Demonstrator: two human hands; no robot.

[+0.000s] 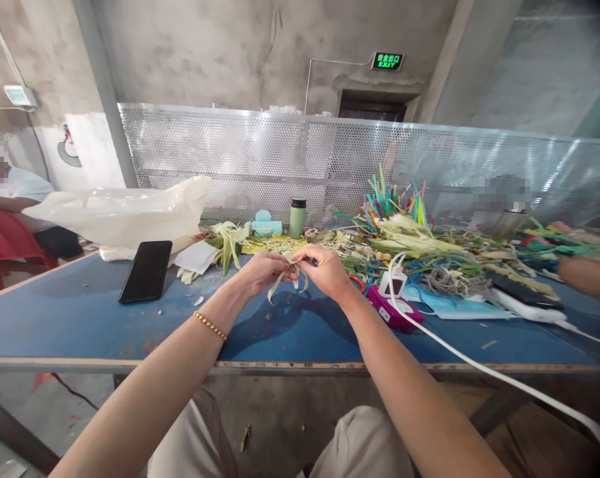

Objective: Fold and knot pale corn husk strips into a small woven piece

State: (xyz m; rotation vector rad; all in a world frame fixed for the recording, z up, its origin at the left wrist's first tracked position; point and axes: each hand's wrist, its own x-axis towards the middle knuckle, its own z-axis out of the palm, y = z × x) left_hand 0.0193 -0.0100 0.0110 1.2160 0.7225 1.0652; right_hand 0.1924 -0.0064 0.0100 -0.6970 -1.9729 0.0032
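Note:
Above the blue tabletop (190, 332), my left hand (266, 271) and my right hand (324, 271) meet, fingertips almost touching. Between them they pinch a pale strip of corn husk (275, 289), whose narrow ends dangle below the fingers. Both hands are closed on it; the fingers cover its middle. A gold bead bracelet (210, 325) circles my left wrist. Just behind the hands lie loose husk scraps (324, 240) and a green bottle with a black cap (297, 218).
To the left are a black phone (147, 272), white paper (197, 256) and a large plastic bag (125, 216). At right sit a purple power block (392, 309) with a white cable (459, 360), and coiled cord (447, 284). Another person's hand (586, 279) reaches in. A perforated metal screen (240, 159) borders the back.

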